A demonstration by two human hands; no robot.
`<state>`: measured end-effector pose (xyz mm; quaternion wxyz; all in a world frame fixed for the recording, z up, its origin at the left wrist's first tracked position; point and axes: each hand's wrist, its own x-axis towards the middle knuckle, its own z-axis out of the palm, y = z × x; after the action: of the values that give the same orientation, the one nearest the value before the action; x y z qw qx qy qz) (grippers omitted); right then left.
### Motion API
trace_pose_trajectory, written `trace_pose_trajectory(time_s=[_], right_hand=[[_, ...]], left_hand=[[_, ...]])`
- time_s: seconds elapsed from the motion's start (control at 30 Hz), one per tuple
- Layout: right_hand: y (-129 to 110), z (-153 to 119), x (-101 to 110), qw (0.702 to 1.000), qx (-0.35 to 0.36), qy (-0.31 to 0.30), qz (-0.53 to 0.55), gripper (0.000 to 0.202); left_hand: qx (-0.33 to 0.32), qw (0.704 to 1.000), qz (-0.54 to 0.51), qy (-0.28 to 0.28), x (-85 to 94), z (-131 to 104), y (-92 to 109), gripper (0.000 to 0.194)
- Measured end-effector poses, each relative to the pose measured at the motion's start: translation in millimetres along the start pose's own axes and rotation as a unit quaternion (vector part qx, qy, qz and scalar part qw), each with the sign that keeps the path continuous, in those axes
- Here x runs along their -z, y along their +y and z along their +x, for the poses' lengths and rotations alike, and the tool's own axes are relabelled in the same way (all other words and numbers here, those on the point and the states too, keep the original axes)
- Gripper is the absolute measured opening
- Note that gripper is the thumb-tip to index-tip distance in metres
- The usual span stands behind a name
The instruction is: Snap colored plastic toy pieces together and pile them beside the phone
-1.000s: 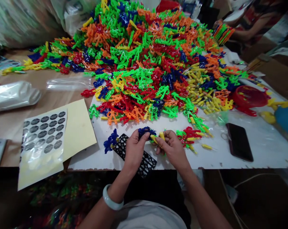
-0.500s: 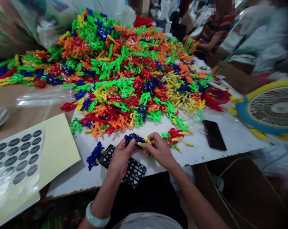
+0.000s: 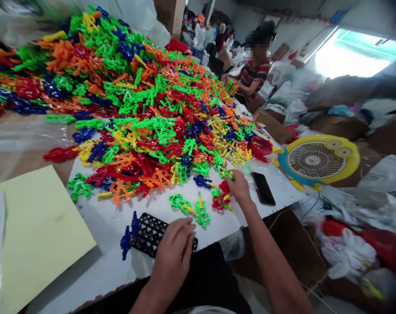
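Note:
My left hand (image 3: 174, 248) lies over a black perforated plastic tray (image 3: 147, 231), back up, fingers loosely bent and apart from any figure. Blue plastic figures (image 3: 129, 233) sit at the tray's left end. Farther right, my right hand (image 3: 239, 188) reaches to the pile's near edge, its fingertips closed on a green plastic figure (image 3: 231, 175) with a yellow part, mostly hidden. Just below it lie red figures (image 3: 220, 198). Between the hands are two green figures (image 3: 201, 214) with yellow sticks. A blue figure (image 3: 202, 181) with a yellow part lies beside the pile.
A big heap of coloured plastic figures (image 3: 145, 117) covers the table's back. A phone (image 3: 263, 188), a red bowl (image 3: 261, 148) and a yellow-and-blue fan (image 3: 317, 160) are at right. Yellow card (image 3: 47, 231) lies at left. A co-worker (image 3: 255, 72) sits beyond.
The blue figure has left my hands and lies near the pile. My right hand has moved right and forward, my left down over the tray. The view has turned right.

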<state>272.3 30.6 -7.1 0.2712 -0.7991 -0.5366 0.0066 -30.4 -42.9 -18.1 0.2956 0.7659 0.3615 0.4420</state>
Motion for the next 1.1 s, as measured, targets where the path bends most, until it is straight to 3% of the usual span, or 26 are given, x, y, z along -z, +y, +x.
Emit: trace_pose_trajectory(time_s=[0.13,0.23,0.33,0.43,0.57,0.77,0.83,0.9,1.0,1.1], right_hand=[[-27,-27,7,0.997,0.055,-0.055,0.009,0.044],[-56,-56,9,0.986,0.138,-0.086,-0.026,0.052],[-90,-83,0,0.973,0.185,-0.115,-0.079,0.065],[-107,-103,-17,0.956,0.225,-0.157,-0.108,0.063],[-81,-98,-35,0.969,0.197,-0.078,-0.128,0.041],[-16,-56,-34,0.973,0.159,0.037,-0.165,0.037],[-4,-49,-32,0.973,0.161,0.061,-0.153,0.038],[5,-48,-32,0.973,0.175,0.09,-0.124,0.041],[15,-51,-35,0.961,0.218,0.151,-0.073,0.048],[22,-54,-42,0.952,0.249,0.172,-0.031,0.054]], left_hand=[[-0.031,0.999,0.029,-0.017,17.0,-25,5,0.032],[-0.034,0.992,0.091,-0.075,28.9,-35,2,0.038],[-0.052,0.985,0.116,-0.115,37.2,-41,-4,0.043],[-0.051,0.987,0.117,-0.1,39.7,-46,-11,0.04],[-0.048,0.986,0.132,-0.086,36.3,-49,-14,0.039],[-0.043,0.987,0.15,-0.048,37.1,-59,-6,0.046],[-0.021,0.984,0.174,0.008,38.9,-72,0,0.046],[0.033,0.971,0.211,0.111,39.0,-85,6,0.041],[0.155,0.912,0.267,0.27,37.4,-90,8,0.042],[0.246,0.875,0.274,0.315,43.2,-74,-6,0.059]])
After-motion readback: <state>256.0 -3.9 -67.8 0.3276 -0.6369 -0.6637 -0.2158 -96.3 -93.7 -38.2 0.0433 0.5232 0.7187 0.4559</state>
